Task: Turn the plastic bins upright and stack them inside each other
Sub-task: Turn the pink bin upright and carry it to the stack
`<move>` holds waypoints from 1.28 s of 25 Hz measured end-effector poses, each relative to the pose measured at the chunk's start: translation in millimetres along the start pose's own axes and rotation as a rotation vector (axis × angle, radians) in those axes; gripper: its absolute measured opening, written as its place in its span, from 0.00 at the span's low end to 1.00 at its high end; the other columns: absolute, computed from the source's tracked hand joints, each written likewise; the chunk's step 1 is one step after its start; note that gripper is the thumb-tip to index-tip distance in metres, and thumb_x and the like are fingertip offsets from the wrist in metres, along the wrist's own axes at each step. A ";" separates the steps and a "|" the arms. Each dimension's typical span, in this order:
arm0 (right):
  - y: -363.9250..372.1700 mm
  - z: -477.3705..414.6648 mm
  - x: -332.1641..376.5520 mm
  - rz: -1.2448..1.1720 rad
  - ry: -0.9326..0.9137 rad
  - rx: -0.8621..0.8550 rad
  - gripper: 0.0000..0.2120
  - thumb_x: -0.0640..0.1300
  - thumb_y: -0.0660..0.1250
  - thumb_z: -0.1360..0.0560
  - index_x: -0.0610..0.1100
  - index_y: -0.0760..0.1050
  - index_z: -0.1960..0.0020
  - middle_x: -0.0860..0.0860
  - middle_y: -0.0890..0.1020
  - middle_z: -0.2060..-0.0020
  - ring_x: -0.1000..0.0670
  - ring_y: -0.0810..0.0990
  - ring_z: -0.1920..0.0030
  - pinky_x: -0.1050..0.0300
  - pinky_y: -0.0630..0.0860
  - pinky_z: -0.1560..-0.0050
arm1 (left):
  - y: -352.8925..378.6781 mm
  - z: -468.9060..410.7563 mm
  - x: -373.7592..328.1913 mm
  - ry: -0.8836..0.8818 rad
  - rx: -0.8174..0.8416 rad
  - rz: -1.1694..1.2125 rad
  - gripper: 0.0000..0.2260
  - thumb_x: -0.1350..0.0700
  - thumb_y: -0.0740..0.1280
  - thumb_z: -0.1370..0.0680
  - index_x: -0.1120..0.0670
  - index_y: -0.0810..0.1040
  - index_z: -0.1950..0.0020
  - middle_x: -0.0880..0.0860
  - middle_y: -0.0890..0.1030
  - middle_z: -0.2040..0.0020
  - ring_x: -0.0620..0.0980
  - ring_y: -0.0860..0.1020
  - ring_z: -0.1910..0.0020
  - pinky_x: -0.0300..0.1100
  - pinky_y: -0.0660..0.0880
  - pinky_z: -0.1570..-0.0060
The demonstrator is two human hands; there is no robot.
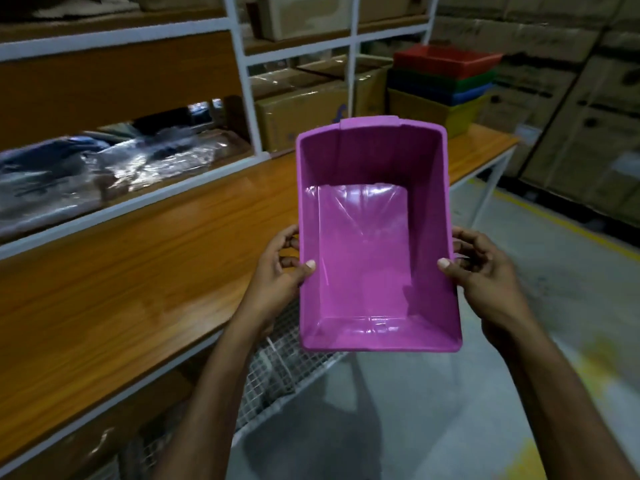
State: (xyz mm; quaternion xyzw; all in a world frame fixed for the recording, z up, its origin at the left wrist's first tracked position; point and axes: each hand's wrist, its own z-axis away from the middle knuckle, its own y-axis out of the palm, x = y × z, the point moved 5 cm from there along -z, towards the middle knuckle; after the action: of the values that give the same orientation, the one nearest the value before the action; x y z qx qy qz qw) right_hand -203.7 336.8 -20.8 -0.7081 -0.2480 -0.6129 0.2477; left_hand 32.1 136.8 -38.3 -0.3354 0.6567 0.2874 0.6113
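A purple plastic bin (374,237) hangs in the air in front of me, its open side facing me. My left hand (284,271) grips its left rim, thumb inside the wall and fingers curled behind. My right hand (478,268) grips the right rim the same way. On the far end of the wooden shelf (138,271) stands a stack of nested upright bins (443,81): red on top, then green, blue and yellow at the bottom.
Cardboard boxes (301,116) sit behind the white rack posts (242,74). Plastic-wrapped goods (104,168) lie on the left. A wire mesh shelf (277,368) runs below the wooden one. More cartons (571,116) line the right side of the concrete floor (450,410).
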 end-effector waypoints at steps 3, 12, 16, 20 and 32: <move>-75.0 -5.6 -19.0 -0.001 0.048 -0.084 0.22 0.29 0.68 0.23 0.49 0.78 0.35 0.51 0.81 0.49 0.55 0.80 0.55 0.64 0.81 0.59 | 79.8 -17.0 2.5 -0.022 0.056 0.010 0.23 0.59 0.73 0.24 0.36 0.75 0.35 0.47 0.78 0.42 0.45 0.81 0.52 0.40 0.80 0.58; -251.7 -48.5 -55.6 -0.108 0.336 -0.286 0.16 0.27 0.64 0.21 0.46 0.79 0.44 0.55 0.86 0.61 0.58 0.84 0.65 0.65 0.80 0.68 | 281.4 -93.8 12.3 -0.197 0.249 -0.033 0.17 0.61 0.70 0.21 0.52 0.77 0.33 0.55 0.82 0.46 0.49 0.85 0.55 0.38 0.80 0.64; -308.0 -96.8 -58.2 -0.173 0.459 -0.348 0.12 0.30 0.63 0.20 0.44 0.79 0.48 0.51 0.85 0.63 0.55 0.83 0.68 0.63 0.80 0.67 | 354.7 -158.4 14.7 -0.256 0.337 -0.008 0.08 0.60 0.71 0.22 0.55 0.82 0.42 0.54 0.84 0.56 0.43 0.84 0.68 0.36 0.77 0.71; -355.9 -148.5 -48.9 -0.188 0.535 -0.386 0.10 0.34 0.61 0.19 0.42 0.80 0.44 0.44 0.82 0.57 0.49 0.79 0.63 0.60 0.80 0.67 | 424.2 -224.1 10.1 -0.302 0.397 0.011 0.02 0.56 0.73 0.23 0.54 0.83 0.52 0.49 0.85 0.64 0.46 0.83 0.67 0.40 0.80 0.68; -485.5 -312.7 -56.0 -0.126 0.416 -0.472 0.16 0.30 0.60 0.19 0.40 0.79 0.36 0.45 0.83 0.52 0.48 0.79 0.55 0.50 0.76 0.47 | 598.7 -368.9 -23.4 -0.143 0.556 -0.046 0.14 0.59 0.68 0.20 0.51 0.77 0.35 0.55 0.81 0.45 0.40 0.85 0.63 0.36 0.80 0.66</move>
State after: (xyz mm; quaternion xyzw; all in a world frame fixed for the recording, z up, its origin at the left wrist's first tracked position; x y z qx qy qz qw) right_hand -761.7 495.5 -14.2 -0.5889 -0.0863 -0.7992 0.0836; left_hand -666.4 213.5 -2.2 -0.1489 0.6578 0.1053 0.7308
